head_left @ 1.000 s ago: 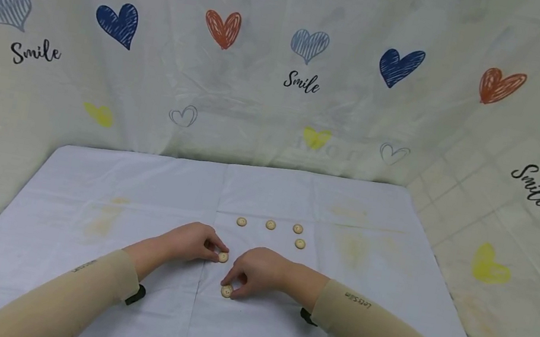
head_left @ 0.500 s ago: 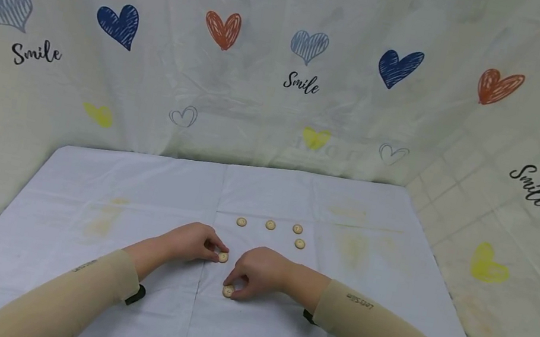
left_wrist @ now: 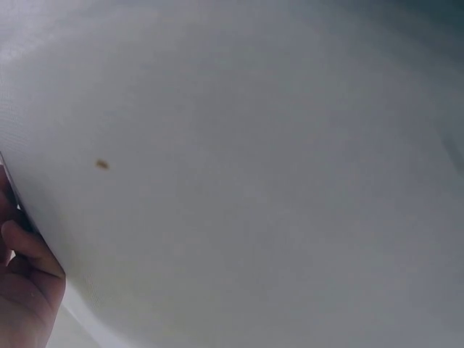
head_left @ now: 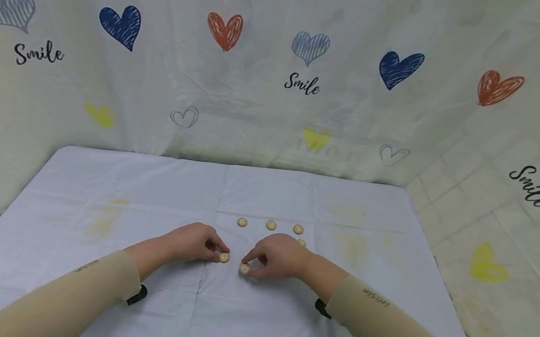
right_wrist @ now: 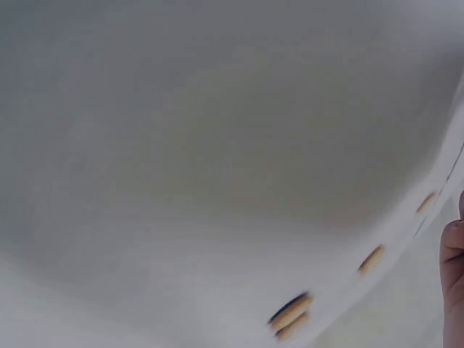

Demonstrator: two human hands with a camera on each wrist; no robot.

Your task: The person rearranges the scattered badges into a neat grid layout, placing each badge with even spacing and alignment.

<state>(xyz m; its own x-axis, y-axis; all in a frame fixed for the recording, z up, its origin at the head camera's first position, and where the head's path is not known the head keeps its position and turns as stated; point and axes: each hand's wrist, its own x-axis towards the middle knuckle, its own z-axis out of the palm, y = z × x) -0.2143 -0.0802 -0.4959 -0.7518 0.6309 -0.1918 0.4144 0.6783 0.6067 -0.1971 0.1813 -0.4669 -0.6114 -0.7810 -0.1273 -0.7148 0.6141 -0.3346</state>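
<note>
My left hand (head_left: pixel 193 241) pinches a small round pale wooden disc (head_left: pixel 224 257), button-like, near the middle of the white-covered table. Just to its right, my right hand (head_left: pixel 281 256) holds a similar wooden disc (head_left: pixel 244 269) between thumb and fingers, a short gap away from the first. Whether that second disc touches the cloth I cannot tell. In the left wrist view only part of the left hand (left_wrist: pixel 29 290) shows at the left edge. The right wrist view catches a bit of the right hand (right_wrist: pixel 453 275) at its right edge; neither wrist view shows the held discs.
Beyond the hands lie more discs in a row: a left disc (head_left: pixel 242 222), a middle disc (head_left: pixel 271 225) and a right disc (head_left: pixel 298 229). Another disc (head_left: pixel 302 243) is partly hidden behind the right hand. White cloth (head_left: pixel 137 181) with yellowish stains covers the table.
My right hand has moved away from me and slightly right with its disc, from nearer the front to beside the left hand's disc. The left hand stays in place.
</note>
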